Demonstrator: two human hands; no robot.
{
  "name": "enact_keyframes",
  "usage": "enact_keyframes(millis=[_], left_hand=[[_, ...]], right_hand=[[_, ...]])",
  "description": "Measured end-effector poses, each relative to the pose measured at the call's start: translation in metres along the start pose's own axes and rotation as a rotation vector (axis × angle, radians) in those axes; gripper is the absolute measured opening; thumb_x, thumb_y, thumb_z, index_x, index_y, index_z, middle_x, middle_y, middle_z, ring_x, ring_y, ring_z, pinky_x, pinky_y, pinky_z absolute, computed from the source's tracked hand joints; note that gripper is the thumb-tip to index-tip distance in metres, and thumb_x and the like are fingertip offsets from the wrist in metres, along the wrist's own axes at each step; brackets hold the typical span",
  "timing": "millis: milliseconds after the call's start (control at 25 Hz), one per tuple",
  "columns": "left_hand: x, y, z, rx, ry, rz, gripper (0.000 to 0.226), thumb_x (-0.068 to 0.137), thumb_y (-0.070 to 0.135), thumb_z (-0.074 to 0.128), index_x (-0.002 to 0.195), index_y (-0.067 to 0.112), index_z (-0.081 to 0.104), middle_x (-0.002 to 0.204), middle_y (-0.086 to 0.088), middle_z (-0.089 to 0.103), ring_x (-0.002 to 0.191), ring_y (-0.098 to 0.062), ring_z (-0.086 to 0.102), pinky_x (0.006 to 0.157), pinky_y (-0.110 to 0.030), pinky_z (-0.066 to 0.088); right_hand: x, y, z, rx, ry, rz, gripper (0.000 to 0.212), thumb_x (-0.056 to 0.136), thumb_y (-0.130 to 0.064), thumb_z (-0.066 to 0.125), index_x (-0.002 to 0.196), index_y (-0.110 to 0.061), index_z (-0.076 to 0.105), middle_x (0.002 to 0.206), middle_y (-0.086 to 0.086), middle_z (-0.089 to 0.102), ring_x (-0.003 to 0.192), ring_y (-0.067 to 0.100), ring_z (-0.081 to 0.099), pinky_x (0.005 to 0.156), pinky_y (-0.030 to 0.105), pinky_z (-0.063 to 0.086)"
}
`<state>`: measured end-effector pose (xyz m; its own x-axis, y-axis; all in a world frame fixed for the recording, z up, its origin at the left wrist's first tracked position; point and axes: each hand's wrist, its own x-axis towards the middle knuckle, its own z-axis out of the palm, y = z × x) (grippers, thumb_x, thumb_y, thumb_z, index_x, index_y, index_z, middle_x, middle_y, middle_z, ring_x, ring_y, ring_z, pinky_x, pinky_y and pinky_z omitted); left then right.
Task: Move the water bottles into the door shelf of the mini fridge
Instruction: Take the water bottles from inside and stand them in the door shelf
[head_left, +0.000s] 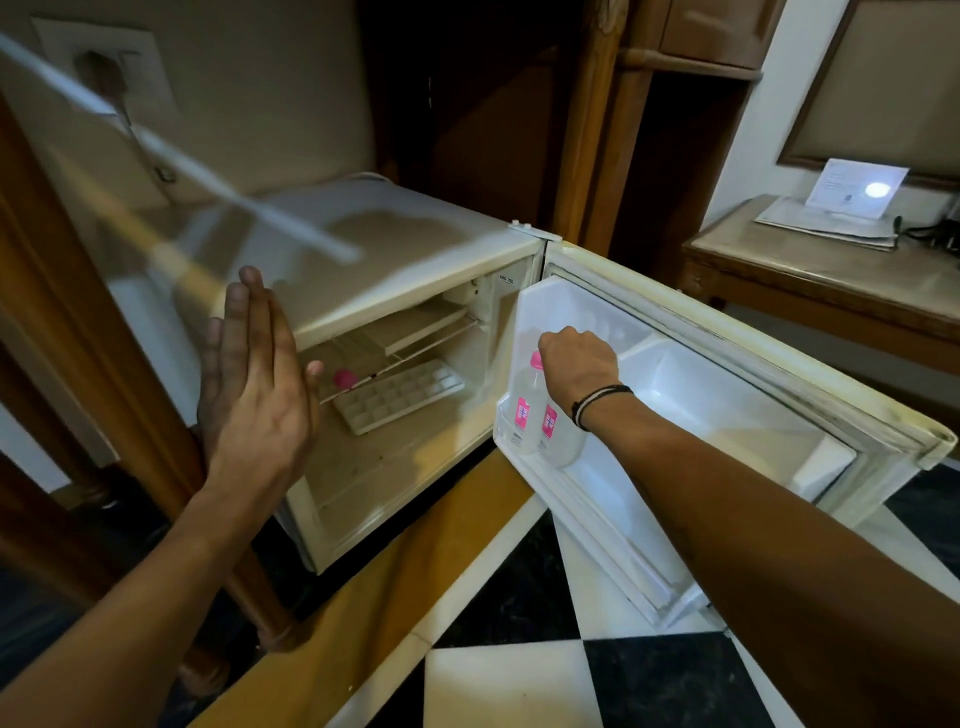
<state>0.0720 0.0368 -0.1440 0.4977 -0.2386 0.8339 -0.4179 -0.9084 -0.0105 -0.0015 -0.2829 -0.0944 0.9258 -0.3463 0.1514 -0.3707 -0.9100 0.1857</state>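
Observation:
A small white mini fridge (415, 249) stands open, its door (727, 374) swung out to the right. Two clear water bottles with pink labels stand side by side in the door shelf (597, 499). The left bottle (522, 410) shows its pink cap. My right hand (579, 358) is closed over the top of the right bottle (558, 431), hiding its cap. My left hand (257, 374) is held flat with fingers straight, in front of the fridge's left edge, holding nothing. Another pink cap (343, 378) shows on the wire shelf inside; its bottle is barely visible.
A white ice cube tray (397, 397) lies inside the fridge on its floor. A wooden cabinet post (78, 312) stands to the left. A wooden side table (831, 280) with papers stands at the right. The floor has black and white tiles (571, 670).

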Motion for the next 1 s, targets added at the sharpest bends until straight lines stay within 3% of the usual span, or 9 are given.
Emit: enact_keyframes(millis=[240, 360, 440, 560, 680, 720, 840, 960, 1000], left_hand=[[-0.002, 0.001, 0.003, -0.035, 0.052, -0.002, 0.07, 0.115, 0.031, 0.042, 0.173, -0.002, 0.019, 0.182, -0.021, 0.017, 0.171, -0.018, -0.008, 0.138, -0.033, -0.005], [-0.001, 0.0, 0.002, -0.057, 0.067, -0.02, 0.055, 0.115, 0.022, 0.046, 0.164, -0.004, 0.042, 0.168, -0.026, 0.046, 0.161, -0.037, 0.035, 0.137, -0.048, 0.023], [0.008, -0.001, -0.001, -0.042, 0.02, -0.021, 0.045, 0.112, 0.013, 0.044, 0.152, -0.005, 0.055, 0.151, -0.025, 0.06, 0.141, -0.043, 0.055, 0.122, -0.055, 0.042], [0.018, -0.003, -0.006, -0.007, -0.049, -0.04, 0.042, 0.11, 0.009, 0.043, 0.148, -0.001, 0.057, 0.147, -0.022, 0.063, 0.135, -0.042, 0.056, 0.116, -0.054, 0.044], [0.016, 0.001, -0.001, -0.001, -0.028, -0.076, 0.047, 0.109, 0.016, 0.037, 0.149, 0.001, 0.058, 0.148, -0.02, 0.063, 0.138, -0.039, 0.053, 0.118, -0.053, 0.043], [0.014, 0.002, 0.001, -0.008, -0.004, -0.096, 0.048, 0.108, 0.017, 0.038, 0.148, 0.001, 0.059, 0.146, -0.02, 0.064, 0.137, -0.037, 0.052, 0.117, -0.052, 0.043], [0.012, 0.001, 0.015, -0.031, 0.087, -0.13, 0.04, 0.108, 0.012, 0.051, 0.143, 0.002, 0.066, 0.141, -0.018, 0.069, 0.132, -0.03, 0.048, 0.112, -0.047, 0.045], [0.012, -0.003, 0.025, -0.101, 0.16, -0.154, 0.038, 0.112, 0.016, 0.049, 0.137, -0.001, 0.071, 0.135, -0.019, 0.073, 0.128, -0.027, 0.05, 0.113, -0.038, 0.046], [0.013, -0.004, 0.025, -0.101, 0.154, -0.146, 0.037, 0.11, 0.014, 0.051, 0.135, -0.003, 0.072, 0.134, -0.021, 0.073, 0.128, -0.028, 0.052, 0.112, -0.043, 0.049]], right_hand=[[0.01, 0.006, 0.032, -0.039, -0.086, 0.003, 0.049, 0.093, -0.004, 0.06, 0.14, -0.02, 0.056, 0.124, 0.01, 0.064, 0.113, 0.031, 0.066, 0.088, 0.036, 0.054], [0.013, 0.012, 0.037, -0.067, -0.066, 0.016, 0.046, 0.095, -0.009, 0.059, 0.139, -0.023, 0.056, 0.118, 0.007, 0.065, 0.107, 0.029, 0.068, 0.079, 0.034, 0.053], [0.015, 0.013, 0.041, -0.086, -0.029, 0.001, 0.045, 0.097, -0.011, 0.058, 0.14, -0.026, 0.055, 0.111, 0.005, 0.067, 0.101, 0.027, 0.07, 0.069, 0.033, 0.046], [0.012, 0.013, 0.042, -0.137, -0.005, -0.006, 0.041, 0.096, -0.014, 0.058, 0.135, -0.025, 0.058, 0.108, 0.004, 0.068, 0.099, 0.028, 0.07, 0.069, 0.032, 0.049], [0.009, -0.001, 0.028, -0.157, 0.092, -0.068, 0.02, 0.093, -0.017, 0.06, 0.112, -0.018, 0.066, 0.101, 0.006, 0.069, 0.094, 0.032, 0.068, 0.071, 0.033, 0.052], [0.009, -0.01, 0.025, -0.094, 0.125, -0.115, 0.014, 0.095, -0.021, 0.058, 0.104, -0.016, 0.067, 0.098, 0.007, 0.068, 0.091, 0.033, 0.068, 0.066, 0.032, 0.046], [0.013, -0.052, 0.023, 0.269, 0.11, -0.219, 0.027, 0.098, -0.04, 0.053, 0.087, -0.017, 0.064, 0.084, 0.006, 0.066, 0.081, 0.03, 0.067, 0.063, 0.032, 0.041], [0.026, -0.103, 0.039, 0.616, 0.035, -0.303, 0.031, 0.092, -0.051, 0.063, 0.097, -0.022, 0.068, 0.09, 0.0, 0.072, 0.087, 0.025, 0.069, 0.074, 0.038, 0.057], [0.033, -0.121, 0.047, 0.684, 0.016, -0.309, 0.036, 0.09, -0.055, 0.065, 0.103, -0.022, 0.069, 0.093, 0.0, 0.073, 0.09, 0.024, 0.07, 0.078, 0.04, 0.059]])
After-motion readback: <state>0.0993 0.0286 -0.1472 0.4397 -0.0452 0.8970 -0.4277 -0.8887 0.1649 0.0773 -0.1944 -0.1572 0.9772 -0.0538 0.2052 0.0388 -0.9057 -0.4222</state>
